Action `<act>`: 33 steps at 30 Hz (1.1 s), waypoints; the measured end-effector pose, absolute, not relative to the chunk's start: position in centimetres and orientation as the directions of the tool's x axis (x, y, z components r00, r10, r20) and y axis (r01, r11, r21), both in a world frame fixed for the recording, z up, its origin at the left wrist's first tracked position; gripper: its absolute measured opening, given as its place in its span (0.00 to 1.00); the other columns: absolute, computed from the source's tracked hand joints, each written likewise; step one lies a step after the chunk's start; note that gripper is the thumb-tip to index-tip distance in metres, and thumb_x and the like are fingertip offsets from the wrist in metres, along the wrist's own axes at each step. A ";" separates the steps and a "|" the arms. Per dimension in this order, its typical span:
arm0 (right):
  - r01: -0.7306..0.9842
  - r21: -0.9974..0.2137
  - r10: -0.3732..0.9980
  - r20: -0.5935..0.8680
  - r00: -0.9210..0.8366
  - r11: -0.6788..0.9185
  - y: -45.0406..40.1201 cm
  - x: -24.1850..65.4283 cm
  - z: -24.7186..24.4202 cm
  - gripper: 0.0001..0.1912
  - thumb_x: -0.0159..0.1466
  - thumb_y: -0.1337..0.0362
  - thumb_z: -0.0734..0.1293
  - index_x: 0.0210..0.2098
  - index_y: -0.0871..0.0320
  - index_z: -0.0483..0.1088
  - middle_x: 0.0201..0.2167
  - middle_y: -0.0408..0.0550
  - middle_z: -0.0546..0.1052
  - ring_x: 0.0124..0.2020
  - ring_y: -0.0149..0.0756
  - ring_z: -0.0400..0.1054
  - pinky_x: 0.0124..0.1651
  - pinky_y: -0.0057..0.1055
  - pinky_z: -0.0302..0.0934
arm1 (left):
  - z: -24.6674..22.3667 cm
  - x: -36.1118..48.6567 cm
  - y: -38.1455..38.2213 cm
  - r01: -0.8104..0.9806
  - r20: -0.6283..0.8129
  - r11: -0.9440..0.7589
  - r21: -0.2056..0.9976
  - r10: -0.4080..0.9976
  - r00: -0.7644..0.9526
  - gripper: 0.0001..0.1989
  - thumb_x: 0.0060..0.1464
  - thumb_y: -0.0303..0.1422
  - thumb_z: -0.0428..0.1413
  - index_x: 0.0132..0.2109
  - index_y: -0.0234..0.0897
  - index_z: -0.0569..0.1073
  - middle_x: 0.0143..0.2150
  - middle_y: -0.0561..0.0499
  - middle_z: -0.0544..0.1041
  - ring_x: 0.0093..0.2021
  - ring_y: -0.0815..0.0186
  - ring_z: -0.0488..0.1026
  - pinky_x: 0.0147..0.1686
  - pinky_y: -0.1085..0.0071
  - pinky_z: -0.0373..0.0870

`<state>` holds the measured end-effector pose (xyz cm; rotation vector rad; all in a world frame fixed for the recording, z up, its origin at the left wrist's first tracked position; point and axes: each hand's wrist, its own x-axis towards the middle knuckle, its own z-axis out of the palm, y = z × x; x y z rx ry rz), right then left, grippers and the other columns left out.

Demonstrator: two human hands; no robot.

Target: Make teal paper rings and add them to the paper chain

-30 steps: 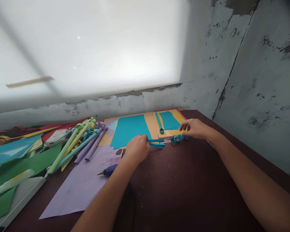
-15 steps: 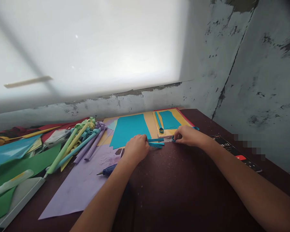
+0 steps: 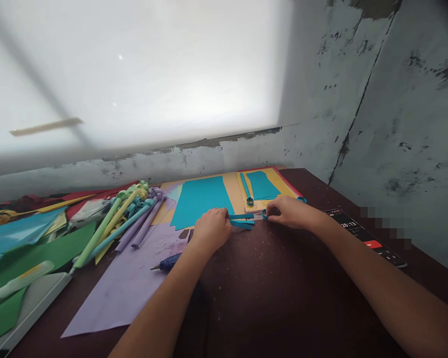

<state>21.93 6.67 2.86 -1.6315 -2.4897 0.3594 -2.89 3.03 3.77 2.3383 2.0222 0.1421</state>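
**Clutching left, pinching right, over a dark bench (image 3: 283,293)**

At far left, a shiny blue sheet (image 3: 18,233) beside green sheets (image 3: 70,246), with a white tube (image 3: 26,280) lying on the green. Next, curl-topped paper rolls (image 3: 108,223) in green, yellow, blue and purple, bundled together. Then a purple sheet (image 3: 123,293), bearing a partly hidden dark blue tool (image 3: 168,262) with a pointed metal tip. Farther back, a large teal sheet (image 3: 201,199).

Near its front edge, the left hand (image 3: 212,228), fingers clenched on teal strips (image 3: 242,217) with free ends pointing right. Behind, a teal tube (image 3: 245,186) and smaller teal pieces (image 3: 263,186) on a yellow sheet (image 3: 262,204). Close to the strips yet apart, a teal curl (image 3: 264,214), pinched in the fingers of the right hand (image 3: 289,211). Just beyond that hand, another teal curl (image 3: 302,200). At far right, a phone (image 3: 386,252), lit and showing 20:13.
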 end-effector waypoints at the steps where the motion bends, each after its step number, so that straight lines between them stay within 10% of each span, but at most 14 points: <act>1: 0.882 -0.276 0.916 -0.014 -0.401 0.382 6.6 21.9 2.9 0.10 0.64 0.64 0.69 0.42 0.56 0.81 0.41 0.52 0.83 0.39 0.41 0.75 0.36 0.30 0.59 | 3.7 -2.9 3.0 0.984 0.039 -0.147 0.097 0.989 0.144 0.17 0.64 0.30 0.44 0.45 0.40 0.78 0.49 0.43 0.81 0.50 0.52 0.76 0.40 0.64 0.67; 9: 0.875 -0.306 0.914 -0.038 -0.404 0.374 6.7 21.9 3.0 0.17 0.61 0.72 0.68 0.47 0.55 0.82 0.44 0.50 0.84 0.43 0.41 0.76 0.40 0.28 0.61 | 3.5 -3.0 3.2 0.982 0.050 -0.157 0.106 0.987 0.153 0.17 0.63 0.30 0.45 0.44 0.41 0.79 0.48 0.44 0.81 0.49 0.53 0.76 0.40 0.64 0.68; 23: 0.849 -0.379 0.902 -0.073 -0.425 0.369 6.7 21.4 3.0 0.15 0.61 0.52 0.73 0.40 0.56 0.84 0.34 0.53 0.83 0.37 0.43 0.73 0.39 0.30 0.62 | 3.6 -3.0 3.1 0.976 0.048 -0.167 0.137 0.986 0.162 0.17 0.62 0.29 0.45 0.44 0.40 0.79 0.48 0.42 0.81 0.49 0.52 0.77 0.38 0.64 0.67; 33: 0.847 -0.372 0.893 -0.093 -0.440 0.378 6.0 20.9 3.2 0.09 0.62 0.67 0.69 0.35 0.60 0.84 0.33 0.52 0.83 0.34 0.39 0.73 0.37 0.30 0.60 | 3.8 -2.9 3.0 0.977 0.043 -0.167 0.136 0.986 0.162 0.18 0.62 0.29 0.45 0.45 0.40 0.80 0.49 0.43 0.81 0.51 0.52 0.76 0.42 0.64 0.69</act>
